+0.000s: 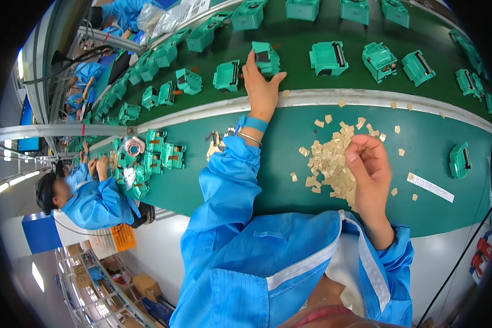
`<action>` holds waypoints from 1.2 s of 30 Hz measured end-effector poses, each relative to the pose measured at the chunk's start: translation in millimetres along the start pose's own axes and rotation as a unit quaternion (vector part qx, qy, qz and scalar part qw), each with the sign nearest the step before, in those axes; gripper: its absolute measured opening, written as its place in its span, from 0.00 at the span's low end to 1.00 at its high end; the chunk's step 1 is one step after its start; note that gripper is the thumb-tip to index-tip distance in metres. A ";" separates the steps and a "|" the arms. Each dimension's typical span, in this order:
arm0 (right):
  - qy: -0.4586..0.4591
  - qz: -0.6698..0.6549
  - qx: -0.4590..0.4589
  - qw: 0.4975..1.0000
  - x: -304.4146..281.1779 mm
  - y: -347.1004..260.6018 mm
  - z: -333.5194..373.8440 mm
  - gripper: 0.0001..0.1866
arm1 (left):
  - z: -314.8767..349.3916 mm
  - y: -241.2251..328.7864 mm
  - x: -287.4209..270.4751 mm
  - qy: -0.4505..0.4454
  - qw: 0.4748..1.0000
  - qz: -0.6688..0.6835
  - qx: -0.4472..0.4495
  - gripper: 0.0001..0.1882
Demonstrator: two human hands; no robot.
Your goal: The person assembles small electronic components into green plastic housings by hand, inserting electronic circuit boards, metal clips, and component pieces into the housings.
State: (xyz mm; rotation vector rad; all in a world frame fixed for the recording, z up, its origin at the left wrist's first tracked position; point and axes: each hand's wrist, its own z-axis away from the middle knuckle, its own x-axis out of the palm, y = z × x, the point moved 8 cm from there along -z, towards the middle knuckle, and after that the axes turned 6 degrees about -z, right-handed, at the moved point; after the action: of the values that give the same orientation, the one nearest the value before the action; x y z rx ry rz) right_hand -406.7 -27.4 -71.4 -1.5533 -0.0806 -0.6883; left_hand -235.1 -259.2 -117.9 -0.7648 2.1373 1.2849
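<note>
The left hand (261, 87) reaches out across the pale strip (333, 98) that divides the near green work surface (437, 136) from the green conveyor belt (300, 38), and its fingers are closed around a small green plastic housing (267, 58) at the belt's near edge. The housing is a boxy moulded part with a dark rectangular opening on its upper face, one of many like it spaced in rows along the belt. The right hand (370, 170) rests at the right edge of a heap of small tan squares (329, 161) on the near surface, fingers curled inward; it may be pinching one square, but the fingertips hide this and I cannot tell. Loose squares lie scattered around the heap. A white label strip (430, 187) lies to the right, beside another green housing (459, 160).
</note>
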 end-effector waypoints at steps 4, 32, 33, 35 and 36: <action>0.016 0.034 -0.010 0.999 -14.3 -16.7 7.9 0.11 | 22.0 56.9 -82.9 0.082 0.996 0.015 0.019 0.39; -0.226 0.203 0.013 0.953 82.0 43.1 -7.8 0.14 | 122.6 99.4 -131.0 -0.193 0.980 0.015 0.040 0.15; -0.227 0.205 0.012 0.952 82.4 51.3 -7.9 0.14 | 122.3 91.9 -131.9 -0.190 0.981 0.040 -0.005 0.17; -0.229 0.141 0.104 0.957 81.2 75.4 -6.5 0.12 | 121.7 84.9 -131.6 -0.192 0.980 0.057 -0.013 0.19; -0.230 0.142 0.107 0.957 80.3 78.3 -7.4 0.12 | 122.2 81.2 -130.4 -0.196 0.978 0.074 -0.023 0.20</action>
State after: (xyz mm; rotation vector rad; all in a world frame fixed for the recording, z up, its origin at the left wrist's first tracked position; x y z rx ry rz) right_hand -308.9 -72.5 -103.8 -1.4511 -0.2643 -0.0774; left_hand -182.2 -92.0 -29.7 -0.3366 1.8752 1.4297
